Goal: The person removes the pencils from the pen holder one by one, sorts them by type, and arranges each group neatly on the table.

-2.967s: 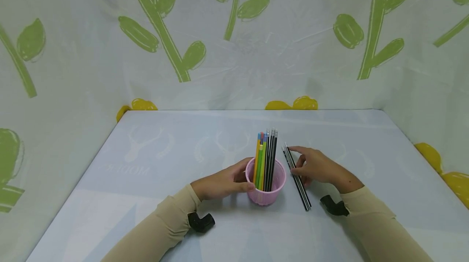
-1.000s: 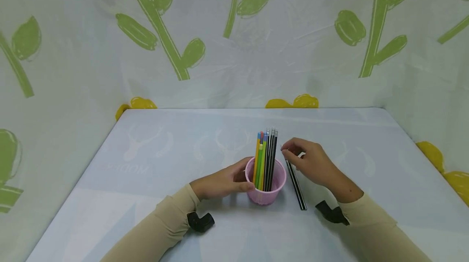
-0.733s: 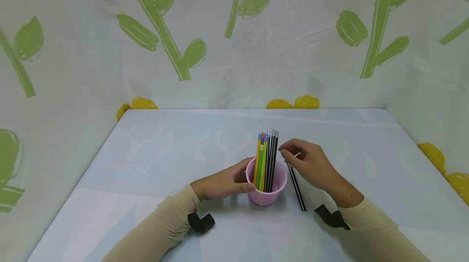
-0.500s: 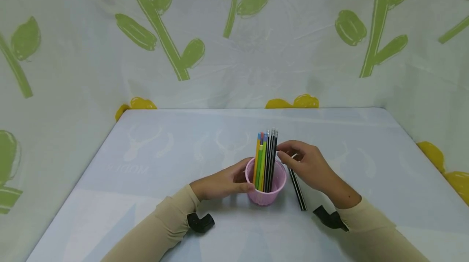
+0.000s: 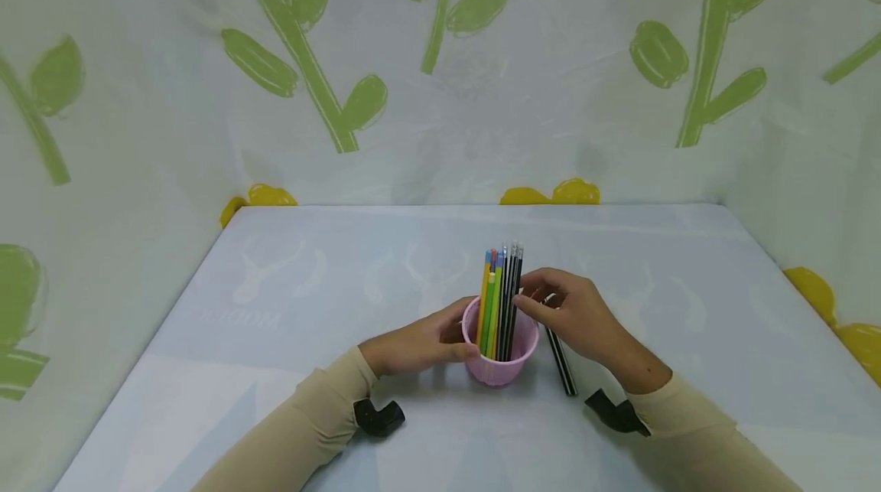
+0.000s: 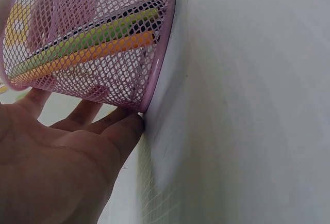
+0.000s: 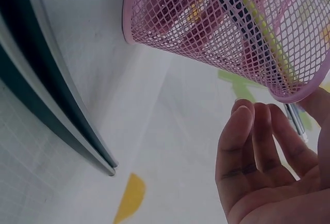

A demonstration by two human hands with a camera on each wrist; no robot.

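Observation:
A pink mesh pencil cup [image 5: 499, 374] stands on the table with several pencils upright in it. My left hand [image 5: 420, 344] holds its left side, thumb at the front and fingers behind; the left wrist view shows the fingertips low on the mesh wall [image 6: 111, 87]. Orange, yellow and green pencils [image 5: 488, 316] lean left, black pencils [image 5: 510, 308] right. My right hand [image 5: 571, 312] is at the cup's right rim, thumb and index finger apart beside the black pencils, other fingers loosely bent [image 7: 255, 146]. Two striped black pencils [image 7: 54, 79] lie on the table under it.
The pale table [image 5: 344, 278] has faint printed deer and lettering. Leaf-patterned white walls [image 5: 537, 94] rise behind it and at both sides. A black band piece sticks out at each sleeve cuff, such as the left one [image 5: 378, 419].
My right hand has left the lying pencils and moved left to the cup's rim. Those pencils have been drawn side by side. The left hand and cup have stayed put.

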